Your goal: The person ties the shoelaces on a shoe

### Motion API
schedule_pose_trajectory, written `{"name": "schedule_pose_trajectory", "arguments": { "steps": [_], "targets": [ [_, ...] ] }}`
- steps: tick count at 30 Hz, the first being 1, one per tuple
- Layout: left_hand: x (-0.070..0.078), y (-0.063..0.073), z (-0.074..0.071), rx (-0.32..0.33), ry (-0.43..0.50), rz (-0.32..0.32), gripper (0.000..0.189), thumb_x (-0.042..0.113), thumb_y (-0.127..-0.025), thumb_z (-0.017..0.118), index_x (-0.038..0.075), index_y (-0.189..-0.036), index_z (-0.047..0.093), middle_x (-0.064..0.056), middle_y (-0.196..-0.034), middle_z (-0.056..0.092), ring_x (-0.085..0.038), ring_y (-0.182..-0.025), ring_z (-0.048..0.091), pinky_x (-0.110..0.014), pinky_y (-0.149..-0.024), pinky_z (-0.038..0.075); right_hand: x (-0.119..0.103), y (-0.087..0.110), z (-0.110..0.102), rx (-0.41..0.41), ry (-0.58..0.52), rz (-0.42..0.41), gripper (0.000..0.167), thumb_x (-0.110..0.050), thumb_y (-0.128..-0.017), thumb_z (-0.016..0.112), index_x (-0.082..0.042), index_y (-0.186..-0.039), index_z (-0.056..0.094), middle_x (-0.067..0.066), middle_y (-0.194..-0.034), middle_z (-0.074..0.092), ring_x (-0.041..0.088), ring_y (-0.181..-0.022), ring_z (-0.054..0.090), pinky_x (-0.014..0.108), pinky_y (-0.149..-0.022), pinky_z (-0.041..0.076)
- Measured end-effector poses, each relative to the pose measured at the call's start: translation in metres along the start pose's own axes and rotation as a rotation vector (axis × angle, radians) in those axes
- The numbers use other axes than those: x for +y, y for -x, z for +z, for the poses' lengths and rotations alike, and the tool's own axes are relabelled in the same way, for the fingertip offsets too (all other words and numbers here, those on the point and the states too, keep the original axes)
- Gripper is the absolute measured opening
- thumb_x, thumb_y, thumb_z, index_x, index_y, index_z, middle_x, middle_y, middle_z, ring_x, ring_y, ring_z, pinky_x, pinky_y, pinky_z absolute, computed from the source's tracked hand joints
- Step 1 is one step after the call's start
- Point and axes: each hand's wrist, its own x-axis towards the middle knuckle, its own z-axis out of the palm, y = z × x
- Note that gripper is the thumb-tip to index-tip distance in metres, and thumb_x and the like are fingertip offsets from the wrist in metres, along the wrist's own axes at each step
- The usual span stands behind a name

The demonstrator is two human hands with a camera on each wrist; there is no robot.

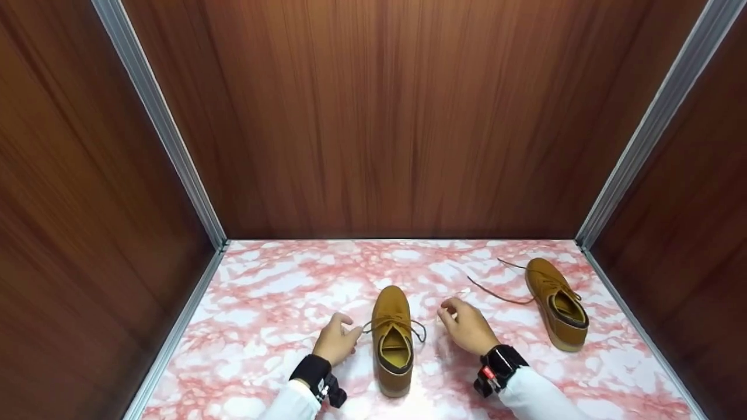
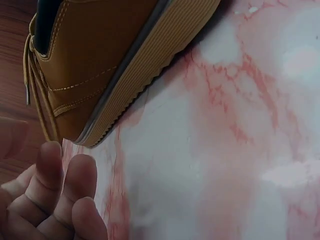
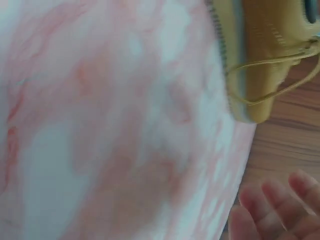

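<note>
A tan-brown lace-up shoe [image 1: 392,303] stands upright between my hands, toe pointing away, its lace tied in a bow with a loop [image 1: 419,331] out to the right. My left hand [image 1: 335,341] hovers left of it with loosely bent fingers, thumb tip close to the lace. Seen from the left wrist, the fingers [image 2: 80,180] hold nothing and overlap the lower end of the lace [image 2: 42,100]. To the right of the shoe, my right hand [image 1: 468,328] is held apart from it, fingers loosely bent. Its fingers [image 3: 280,205] are bare in the right wrist view.
A matching shoe [image 1: 557,303] stands at the right, its untied lace [image 1: 502,297] spread leftward over the pink-and-white marbled tabletop [image 1: 280,280]. Brown wood-grain panels [image 1: 373,116] with metal edge strips [image 1: 169,128] enclose the back and both sides.
</note>
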Motion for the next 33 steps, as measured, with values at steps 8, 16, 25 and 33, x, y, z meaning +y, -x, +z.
{"name": "schedule_pose_trajectory", "arguments": {
  "steps": [8,16,25,33],
  "targets": [
    [0.011,0.009,0.004,-0.088,0.031,-0.001,0.032,0.04,-0.103,0.062,0.011,-0.09,0.06,-0.008,-0.083,0.072,-0.027,-0.074,0.075,-0.027,-0.059,0.052,-0.02,0.013,-0.001,-0.157,-0.168,0.009,0.02,-0.027,-0.105,0.062,-0.01,-0.098,0.069,0.003,-0.085,0.069,0.012,-0.072,0.061,0.027,-0.066,0.053],
    [0.021,0.012,0.012,-0.237,0.09,-0.043,0.046,0.05,-0.102,0.062,0.007,-0.116,0.061,-0.012,-0.107,0.071,-0.029,-0.081,0.076,-0.042,-0.066,0.065,-0.026,0.021,0.013,-0.394,-0.191,-0.028,0.035,-0.031,-0.107,0.057,-0.002,-0.094,0.072,0.016,-0.088,0.075,0.026,-0.074,0.07,0.027,-0.061,0.053],
    [0.027,0.011,0.015,-0.272,0.098,-0.058,0.07,0.046,-0.097,0.07,0.001,-0.146,0.049,-0.019,-0.127,0.066,-0.026,-0.086,0.075,-0.046,-0.068,0.065,-0.027,0.021,0.024,-0.509,-0.162,-0.07,0.038,-0.043,-0.106,0.058,-0.012,-0.097,0.077,0.014,-0.088,0.076,0.025,-0.076,0.071,0.028,-0.063,0.053],
    [0.031,0.013,0.019,-0.287,0.056,-0.023,0.066,0.031,-0.09,0.077,0.001,-0.143,0.051,-0.018,-0.121,0.067,-0.022,-0.084,0.072,-0.045,-0.067,0.065,-0.034,0.022,0.03,-0.541,-0.19,-0.079,0.037,-0.04,-0.105,0.061,-0.006,-0.111,0.075,0.008,-0.094,0.077,0.023,-0.084,0.071,0.031,-0.072,0.057]
  ]
}}
